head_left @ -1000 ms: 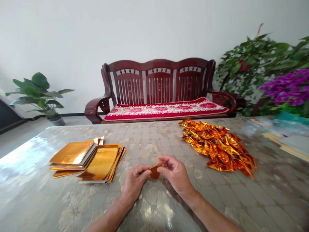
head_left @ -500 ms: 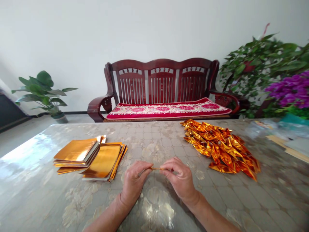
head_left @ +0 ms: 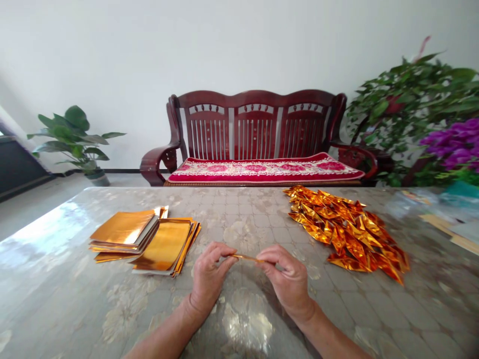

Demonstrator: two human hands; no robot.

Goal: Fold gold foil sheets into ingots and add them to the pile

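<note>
Between my hands, above the middle of the table, stretches a thin folded strip of gold foil paper (head_left: 247,257). My left hand (head_left: 210,271) pinches its left end between thumb and fingers. The right end is pinched the same way by my right hand (head_left: 287,279). Seen edge-on, the strip shows little of its folds. To the left lie two overlapping stacks of flat gold foil sheets, a farther stack (head_left: 123,227) and a nearer one (head_left: 164,245). A heap of folded, pointed gold foil pieces (head_left: 342,227) lies on the right.
The table (head_left: 239,214) has a glossy, patterned cover. Clear plastic bags (head_left: 411,202) and pale flat pieces (head_left: 445,230) lie at its right edge. Behind it stands a dark red wooden bench (head_left: 258,129) with a red patterned cushion. Potted plants (head_left: 77,137) flank the bench.
My hands have moved slightly apart, the right one shifting rightward, so more of the gold strip shows between them. The whole view has shifted a little.
</note>
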